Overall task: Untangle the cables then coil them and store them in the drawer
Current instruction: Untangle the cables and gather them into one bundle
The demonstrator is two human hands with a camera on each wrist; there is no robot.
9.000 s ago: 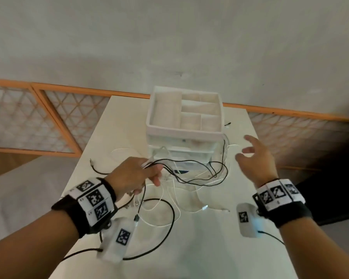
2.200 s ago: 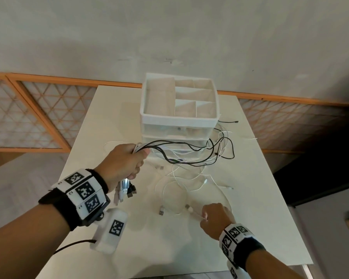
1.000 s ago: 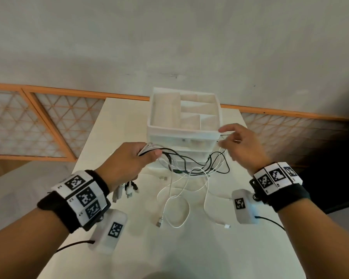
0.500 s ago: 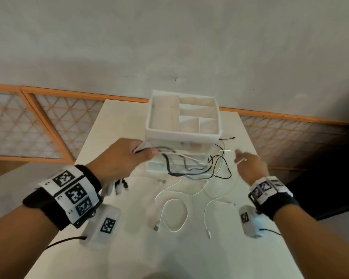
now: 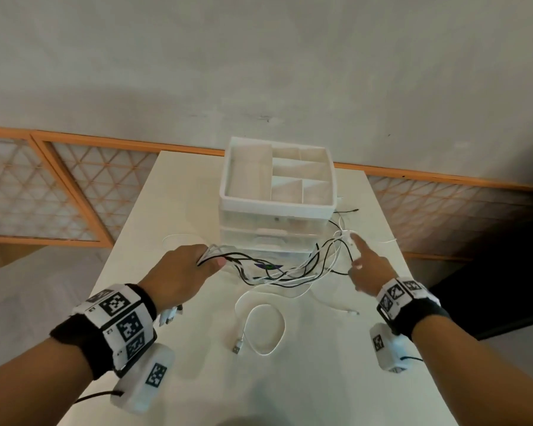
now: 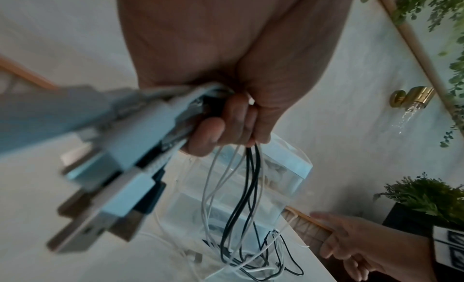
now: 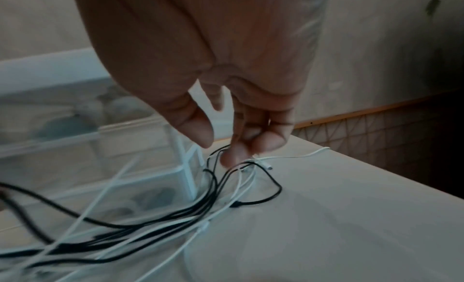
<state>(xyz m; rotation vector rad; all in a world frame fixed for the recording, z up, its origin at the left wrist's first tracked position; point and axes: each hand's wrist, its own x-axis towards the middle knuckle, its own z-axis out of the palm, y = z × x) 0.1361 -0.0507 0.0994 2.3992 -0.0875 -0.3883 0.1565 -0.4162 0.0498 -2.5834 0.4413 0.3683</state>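
Note:
My left hand (image 5: pixel 182 272) grips a bundle of black and white cables (image 5: pixel 283 272) in its fist in front of the white drawer unit (image 5: pixel 277 207). Their USB plugs (image 6: pixel 105 187) stick out behind the left hand (image 6: pixel 226 127). The tangle (image 7: pixel 200 212) sags to the table by the unit's lower right corner. My right hand (image 5: pixel 366 269) hovers to the right of the tangle, index finger out, the other fingers loosely curled. Its fingertips (image 7: pixel 236 157) touch the cables; no cable is plainly pinched. A separate white cable (image 5: pixel 266 330) lies in a loop on the table.
The white table (image 5: pixel 197 379) ends close to the right of my right hand. The drawer unit's top tray has several bare compartments, and its drawers look closed. A black cable end (image 5: pixel 350 211) and a white one (image 5: pixel 388 241) lie right of the unit. An orange lattice railing (image 5: pixel 74 195) runs behind.
Over the last second my right hand came down from the unit's top right corner to the tangle's right side. My left hand kept its grip on the bundle, hardly moving.

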